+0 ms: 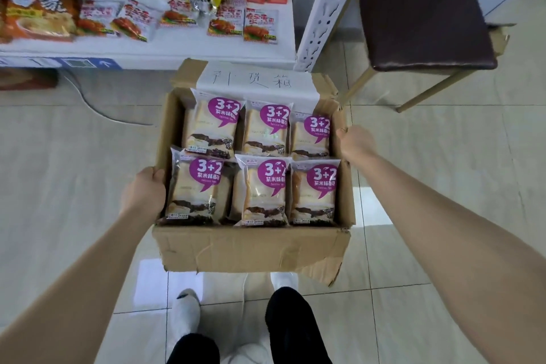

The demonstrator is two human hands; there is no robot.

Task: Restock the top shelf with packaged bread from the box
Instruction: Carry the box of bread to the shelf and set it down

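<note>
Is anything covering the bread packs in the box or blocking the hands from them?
Nothing visible does. The box is open on top and six bread packs lie uncovered in two rows. The left hand and right hand both grip the box's side walls, right beside the packs.

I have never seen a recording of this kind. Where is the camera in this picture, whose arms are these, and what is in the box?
There is no machine here. A person wears one wide camera on the head, so you look down along their own arms. The left hand and the right hand each have a grip on a side wall of an open cardboard box, which seems lifted above the tiled floor. Inside lie six packets of bread with purple labels, in two rows of three. Ahead is a white shelf with other snack packets. At the right stands a chair with a dark seat.
</note>
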